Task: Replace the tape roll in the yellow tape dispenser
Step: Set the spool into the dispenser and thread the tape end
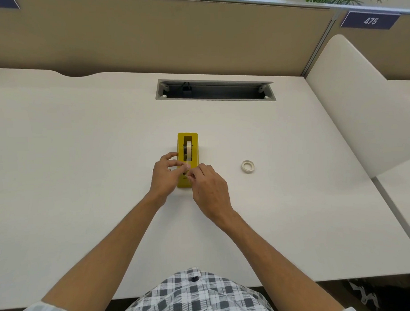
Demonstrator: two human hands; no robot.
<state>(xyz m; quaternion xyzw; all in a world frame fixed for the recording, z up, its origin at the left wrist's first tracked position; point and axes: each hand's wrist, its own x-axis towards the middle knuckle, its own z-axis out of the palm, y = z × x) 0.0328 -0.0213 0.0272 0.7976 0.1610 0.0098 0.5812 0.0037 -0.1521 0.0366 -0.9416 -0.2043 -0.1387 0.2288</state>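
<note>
The yellow tape dispenser (pixel 194 141) stands in the middle of the white desk (pixel 83 159), long axis pointing away from me. A tape roll (pixel 188 148) sits upright in its slot, and a strip of tape runs from it toward the near end. My left hand (pixel 165 174) rests against the dispenser's left side, fingertips on the strip. My right hand (pixel 209 186) pinches the tape's end over the near end of the dispenser, which both hands partly hide. A second, thinner tape roll (pixel 248 166) lies flat on the desk to the right.
A grey cable tray opening (pixel 214 91) is cut into the desk behind the dispenser. Beige partition walls (pixel 172 35) close the back. A white side panel (pixel 351 103) rises at the right. The desk's front edge is close to my checked shirt (pixel 195 295).
</note>
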